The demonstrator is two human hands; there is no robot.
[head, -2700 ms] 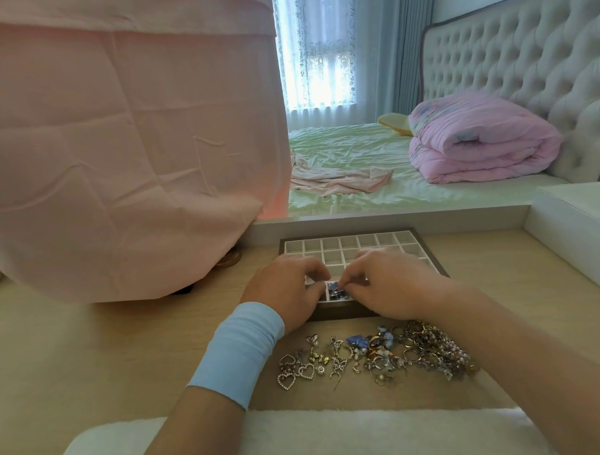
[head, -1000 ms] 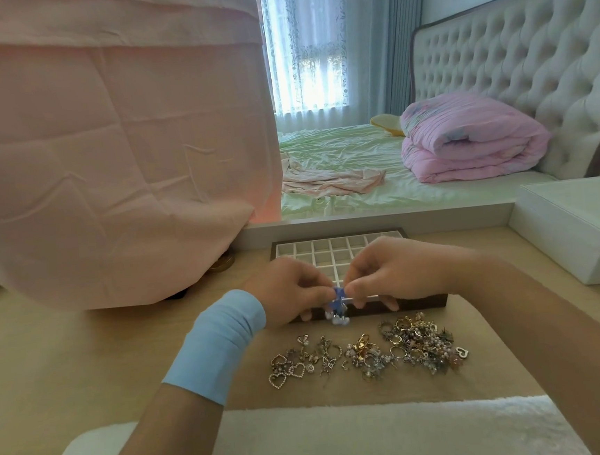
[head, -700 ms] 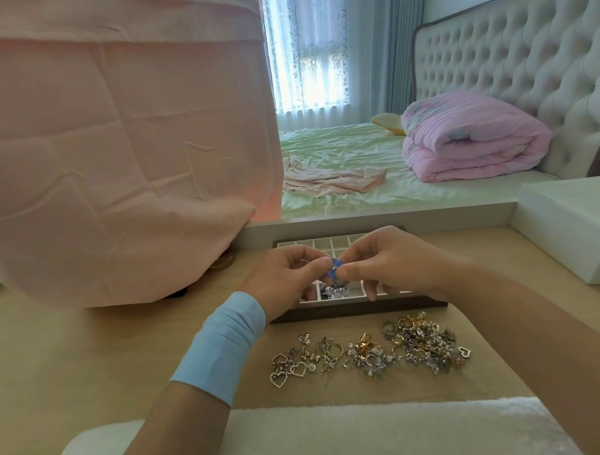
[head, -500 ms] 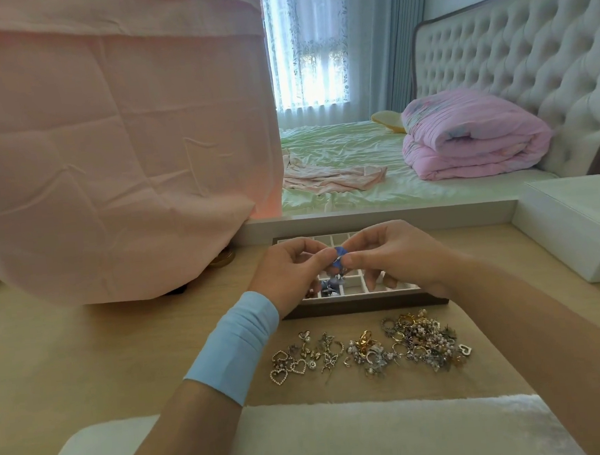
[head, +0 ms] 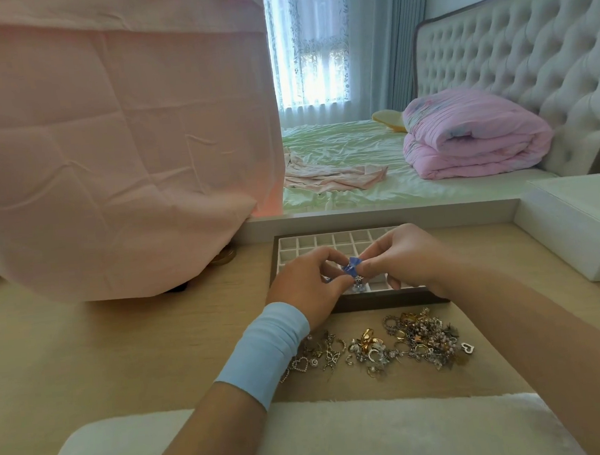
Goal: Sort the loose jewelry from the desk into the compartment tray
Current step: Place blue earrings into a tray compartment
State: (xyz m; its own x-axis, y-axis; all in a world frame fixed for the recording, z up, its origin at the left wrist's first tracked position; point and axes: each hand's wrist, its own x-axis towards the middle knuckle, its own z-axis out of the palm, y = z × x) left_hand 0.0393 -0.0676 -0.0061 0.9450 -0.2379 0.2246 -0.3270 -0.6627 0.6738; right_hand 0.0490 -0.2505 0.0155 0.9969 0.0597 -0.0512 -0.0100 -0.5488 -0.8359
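Bottom of frame: white fleecy pad (head: 310, 440) along the near edge of the desk (head: 138, 350). Both forearms reach forward over it; the left one wears a pale blue wristband (head: 265, 346). Just past the pad, lower centre to lower right: loose jewelry (head: 392, 346) in a scattered row on the wood, with heart and butterfly charms at its left end, gold pieces in the middle and a dense tangle at its right end. Centre of frame: left hand (head: 307, 284) and right hand (head: 403, 258) meet above the near rows of the compartment tray (head: 381, 302). The fingertips of each pinch a small blue piece (head: 351, 268) from either side; a silvery bit hangs below it. The tray lies flat just beyond the pile. Its far cells look empty; the near cells are hidden by the hands, contents not readable. Judgement: early stage, one item in hand and not yet set down, nearly the whole pile left to sort. Beyond, upper left: a large pink cloth (head: 102, 135). Upper right: a bed with a folded pink quilt (head: 471, 132).
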